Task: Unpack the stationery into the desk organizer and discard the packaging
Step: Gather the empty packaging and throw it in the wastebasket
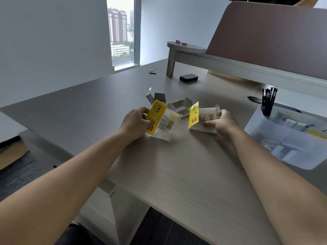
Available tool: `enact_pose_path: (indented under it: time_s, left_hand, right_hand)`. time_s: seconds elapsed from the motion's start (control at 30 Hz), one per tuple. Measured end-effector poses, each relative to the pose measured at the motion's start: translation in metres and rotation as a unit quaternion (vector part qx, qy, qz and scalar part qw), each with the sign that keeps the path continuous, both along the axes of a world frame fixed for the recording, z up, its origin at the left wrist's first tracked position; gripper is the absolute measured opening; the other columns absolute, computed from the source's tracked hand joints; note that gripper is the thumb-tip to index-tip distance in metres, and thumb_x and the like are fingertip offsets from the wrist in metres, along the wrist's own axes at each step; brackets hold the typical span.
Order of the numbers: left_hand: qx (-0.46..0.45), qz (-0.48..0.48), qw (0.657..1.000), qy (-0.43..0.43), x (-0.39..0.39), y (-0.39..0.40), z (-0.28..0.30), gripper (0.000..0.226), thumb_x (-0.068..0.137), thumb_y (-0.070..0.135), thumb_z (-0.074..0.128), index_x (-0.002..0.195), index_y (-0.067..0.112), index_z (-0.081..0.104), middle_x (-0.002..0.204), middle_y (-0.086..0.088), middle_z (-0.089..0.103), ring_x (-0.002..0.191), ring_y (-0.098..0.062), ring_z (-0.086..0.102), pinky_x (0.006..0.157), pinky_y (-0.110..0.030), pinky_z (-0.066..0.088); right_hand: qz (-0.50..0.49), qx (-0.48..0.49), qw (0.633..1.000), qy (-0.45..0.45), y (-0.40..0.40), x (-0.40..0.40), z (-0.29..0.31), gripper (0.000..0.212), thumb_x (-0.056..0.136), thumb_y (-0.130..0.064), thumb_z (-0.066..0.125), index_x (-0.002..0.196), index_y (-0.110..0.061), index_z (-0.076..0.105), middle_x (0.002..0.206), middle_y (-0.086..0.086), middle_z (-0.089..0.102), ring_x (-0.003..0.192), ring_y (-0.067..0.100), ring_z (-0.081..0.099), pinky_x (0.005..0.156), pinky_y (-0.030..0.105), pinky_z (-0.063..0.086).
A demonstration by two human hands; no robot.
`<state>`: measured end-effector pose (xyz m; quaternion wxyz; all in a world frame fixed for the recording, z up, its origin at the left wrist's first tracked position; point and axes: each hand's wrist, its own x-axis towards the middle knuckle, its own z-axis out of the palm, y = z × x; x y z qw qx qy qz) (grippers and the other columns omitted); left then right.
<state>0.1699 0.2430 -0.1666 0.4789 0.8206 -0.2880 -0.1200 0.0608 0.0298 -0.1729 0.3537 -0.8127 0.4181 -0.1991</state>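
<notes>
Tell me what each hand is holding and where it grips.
The left hand grips one yellow-labelled packet at its left edge; the right hand pinches a second packet at its right end.

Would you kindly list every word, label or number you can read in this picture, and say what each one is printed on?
"记事贴": large black characters on the yellow header of the packet held in the left hand.
Red logo square on that header: lettering too blurred to read.
Small print and barcode on that packet: too small to read.
Red logo, small print and barcode on the second packet in the right hand: unreadable.
Nothing else shows readable text.
</notes>
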Motion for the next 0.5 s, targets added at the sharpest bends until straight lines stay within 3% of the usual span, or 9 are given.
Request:
enact_pose_path:
  time_s: [0.07,0.13,0.3,0.43,0.5]
  left_hand:
    - [-0.001,0.005,1.000,0.001,-0.004,0.003,0.002,0.031,0.086,0.008,0.053,0.116,0.004,0.049,0.117,-0.015,0.057,0.091,-0.019,0.055,0.083,-0.030,0.047]
    - [0.002,0.009,1.000,0.003,-0.009,0.007,0.004,0.031,0.086,0.008,0.053,0.116,0.004,0.048,0.118,-0.016,0.057,0.093,-0.021,0.055,0.085,-0.031,0.048]
    - [0.001,0.025,1.000,0.005,-0.025,0.024,0.007,0.030,0.086,0.007,0.053,0.116,0.003,0.048,0.119,-0.016,0.056,0.103,-0.028,0.057,0.087,-0.033,0.047]
    - [-0.023,0.042,0.999,0.000,-0.041,0.053,0.008,0.029,0.086,0.008,0.053,0.115,0.003,0.049,0.114,-0.016,0.057,0.091,-0.022,0.054,0.080,-0.029,0.045]
    - [-0.043,0.054,0.998,-0.004,-0.050,0.075,0.008,0.030,0.086,0.009,0.053,0.115,0.002,0.048,0.110,-0.016,0.058,0.089,-0.021,0.055,0.079,-0.029,0.046]
  right_hand:
    - [0.002,0.006,1.000,-0.024,0.008,-0.006,0.007,0.043,0.067,-0.012,0.076,0.101,-0.007,0.050,0.116,0.016,0.059,0.107,0.032,0.055,0.087,0.032,0.043]
    - [0.007,0.005,0.999,-0.040,0.015,-0.013,0.010,0.049,0.070,-0.005,0.073,0.110,0.000,0.046,0.117,0.018,0.058,0.109,0.031,0.054,0.084,0.031,0.040]
    - [0.029,0.073,0.990,-0.115,0.038,-0.032,0.013,0.050,0.071,0.006,0.068,0.114,0.004,0.044,0.114,0.022,0.058,0.100,0.030,0.057,0.085,0.040,0.046]
    - [0.088,0.143,0.973,-0.159,0.071,-0.044,0.022,0.050,0.074,0.005,0.065,0.118,0.004,0.041,0.092,0.009,0.059,0.077,0.019,0.057,0.059,0.032,0.049]
    - [0.117,0.167,0.963,-0.173,0.093,-0.049,0.027,0.051,0.074,0.006,0.064,0.119,0.003,0.040,0.095,0.011,0.057,0.076,0.018,0.057,0.057,0.031,0.051]
